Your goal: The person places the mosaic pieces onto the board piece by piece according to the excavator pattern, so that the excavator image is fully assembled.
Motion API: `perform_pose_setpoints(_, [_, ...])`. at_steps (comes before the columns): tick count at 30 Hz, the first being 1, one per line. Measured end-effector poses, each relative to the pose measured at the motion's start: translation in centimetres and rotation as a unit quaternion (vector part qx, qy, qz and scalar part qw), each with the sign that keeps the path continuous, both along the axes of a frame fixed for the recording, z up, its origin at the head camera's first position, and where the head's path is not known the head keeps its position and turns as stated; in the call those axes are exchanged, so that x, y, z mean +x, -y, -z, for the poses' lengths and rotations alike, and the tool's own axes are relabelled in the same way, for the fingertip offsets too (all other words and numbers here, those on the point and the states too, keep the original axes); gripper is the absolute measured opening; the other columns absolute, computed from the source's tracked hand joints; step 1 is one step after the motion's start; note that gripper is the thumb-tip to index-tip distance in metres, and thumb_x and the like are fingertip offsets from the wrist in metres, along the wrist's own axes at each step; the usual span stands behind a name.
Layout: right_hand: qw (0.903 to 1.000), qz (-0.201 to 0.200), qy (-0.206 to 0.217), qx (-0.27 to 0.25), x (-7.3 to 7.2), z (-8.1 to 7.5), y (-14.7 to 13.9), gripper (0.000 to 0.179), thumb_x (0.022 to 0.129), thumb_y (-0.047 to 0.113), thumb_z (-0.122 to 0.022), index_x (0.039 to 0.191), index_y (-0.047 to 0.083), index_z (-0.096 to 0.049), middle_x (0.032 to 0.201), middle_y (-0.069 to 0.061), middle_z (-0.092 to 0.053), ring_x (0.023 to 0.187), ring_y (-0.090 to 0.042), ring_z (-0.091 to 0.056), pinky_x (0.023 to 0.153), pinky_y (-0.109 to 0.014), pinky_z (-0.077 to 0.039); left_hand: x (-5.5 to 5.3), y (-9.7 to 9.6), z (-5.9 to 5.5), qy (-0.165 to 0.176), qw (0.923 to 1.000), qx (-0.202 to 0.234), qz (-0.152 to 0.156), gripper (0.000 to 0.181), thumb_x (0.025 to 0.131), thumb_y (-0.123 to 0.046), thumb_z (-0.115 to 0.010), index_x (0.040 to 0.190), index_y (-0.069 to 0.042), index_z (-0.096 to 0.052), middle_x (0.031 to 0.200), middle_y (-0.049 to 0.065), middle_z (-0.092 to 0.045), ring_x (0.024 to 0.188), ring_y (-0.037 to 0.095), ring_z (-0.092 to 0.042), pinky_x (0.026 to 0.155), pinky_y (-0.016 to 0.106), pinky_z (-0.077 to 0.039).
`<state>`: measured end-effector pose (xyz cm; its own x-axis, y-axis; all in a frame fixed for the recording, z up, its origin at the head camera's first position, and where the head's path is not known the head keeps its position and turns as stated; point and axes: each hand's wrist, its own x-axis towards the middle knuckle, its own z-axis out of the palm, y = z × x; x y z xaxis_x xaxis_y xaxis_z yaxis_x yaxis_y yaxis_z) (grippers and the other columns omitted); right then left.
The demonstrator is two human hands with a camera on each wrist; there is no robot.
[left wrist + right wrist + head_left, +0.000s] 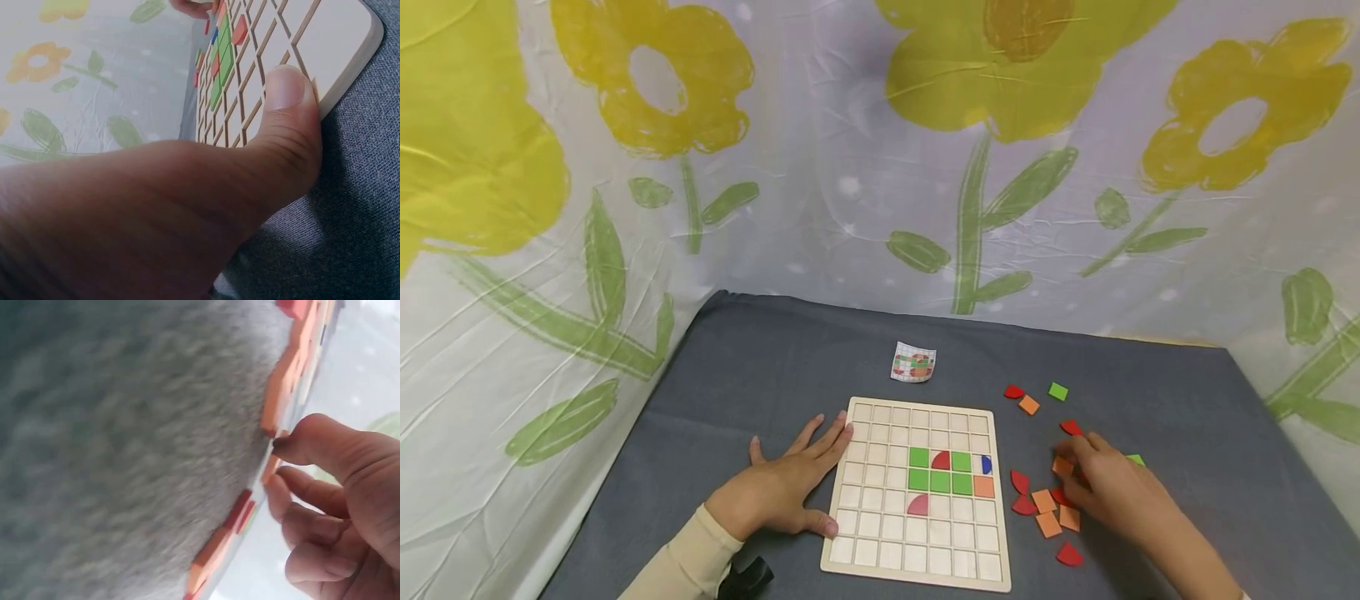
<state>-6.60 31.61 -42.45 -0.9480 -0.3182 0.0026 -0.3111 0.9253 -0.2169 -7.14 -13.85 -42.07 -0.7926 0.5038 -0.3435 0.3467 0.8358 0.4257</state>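
Observation:
A wooden grid board [891, 533] lies on the dark cloth. Green square tiles [940, 481], quarter-circle pieces in red [941, 461] and pink [917, 505], a blue half-round piece [987, 465] and an orange square [983, 487] fill some of its cells. My left hand [782, 492] is spread along the board's left side, fingertips at the upper edge and thumb [287, 94] on the lower rim. To the right of the board, my right hand [1108, 483] pinches an orange square tile [271, 469] between thumb and fingers, low over the loose pieces.
Orange squares [1048, 524] and red quarter-circles [1069, 554] lie scattered around the right hand. Farther back are a green square [1057, 392] and another orange one [1028, 405]. A small printed pattern card [913, 363] sits behind the board. A flowered curtain [820, 208] surrounds the table.

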Motion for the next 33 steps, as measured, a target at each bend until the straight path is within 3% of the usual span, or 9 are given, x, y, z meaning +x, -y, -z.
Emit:
perform_pose_setpoints(5, [0.9984, -0.032, -0.014, -0.044, 0.1, -0.6, 2.1, 0.034, 0.087, 0.013, -0.084, 0.114, 0.015, -0.065, 0.105, 0.006, -0.062, 0.071, -0.001, -0.052, 0.055, -0.024, -0.045, 0.1, 0.0, 0.0, 0.004, 1.0000, -0.006, -0.002, 0.126, 0.075, -0.058, -0.087, 0.172, -0.024, -0.015, 0.179, -0.006, -0.006, 0.165, 0.030, -0.004, 0.097, 0.097, -0.004])
perform_pose_setpoints(10, [0.9922, -0.096, -0.030, -0.074, 0.9, -0.7, 5.9, 0.035, 0.087, 0.014, -0.086, 0.110, 0.020, -0.061, 0.104, 0.010, -0.057, 0.059, 0.005, -0.041, 0.050, -0.019, -0.039, 0.1, 0.0, -0.1, 0.006, 0.9999, -0.009, -0.002, 0.126, 0.075, -0.059, -0.087, 0.172, -0.025, -0.015, 0.179, -0.006, -0.005, 0.165, 0.030, -0.004, 0.098, 0.097, -0.005])
perform_pose_setpoints(15, [0.9761, -0.185, -0.084, -0.078, 1.6, -0.3, 9.5, 0.033, 0.085, 0.014, -0.088, 0.104, 0.020, -0.061, 0.100, 0.010, -0.056, 0.059, 0.006, -0.042, 0.050, -0.014, -0.038, 0.1, 0.0, -0.2, 0.008, 0.9999, -0.011, -0.003, 0.125, 0.076, -0.058, -0.087, 0.172, -0.026, -0.014, 0.179, -0.008, -0.004, 0.165, 0.028, -0.003, 0.099, 0.096, -0.004])
perform_pose_setpoints(19, [0.9654, -0.224, -0.111, -0.073, 1.9, 0.1, 11.5, 0.028, 0.086, 0.015, -0.086, 0.098, 0.022, -0.062, 0.097, 0.011, -0.055, 0.056, 0.006, -0.038, 0.049, -0.012, -0.035, 0.1, 0.0, -0.2, 0.011, 0.9999, -0.007, -0.003, 0.124, 0.077, -0.056, -0.087, 0.172, -0.026, -0.014, 0.179, -0.007, -0.004, 0.165, 0.028, -0.002, 0.099, 0.096, -0.003])
perform_pose_setpoints(23, [0.9625, -0.233, -0.129, -0.051, 2.1, 0.4, 12.5, 0.024, 0.087, 0.015, -0.084, 0.094, 0.023, -0.062, 0.093, 0.012, -0.052, 0.055, 0.005, -0.036, 0.047, -0.012, -0.032, 0.0, 0.0, -0.1, 0.012, 0.9999, -0.004, -0.003, 0.124, 0.076, -0.056, -0.088, 0.172, -0.025, -0.015, 0.179, -0.007, -0.004, 0.165, 0.029, -0.002, 0.098, 0.097, -0.004])
perform_pose_setpoints(33, [0.9700, -0.222, -0.092, -0.038, 2.3, 0.5, 13.2, 0.019, 0.090, 0.015, -0.080, 0.095, 0.023, -0.063, 0.093, 0.012, -0.051, 0.059, 0.004, -0.039, 0.048, -0.013, -0.034, 0.0, -0.1, -0.1, 0.011, 0.9999, -0.008, -0.010, 0.125, 0.075, -0.055, -0.089, 0.172, -0.027, -0.015, 0.179, -0.009, -0.004, 0.165, 0.027, -0.002, 0.100, 0.096, -0.004])
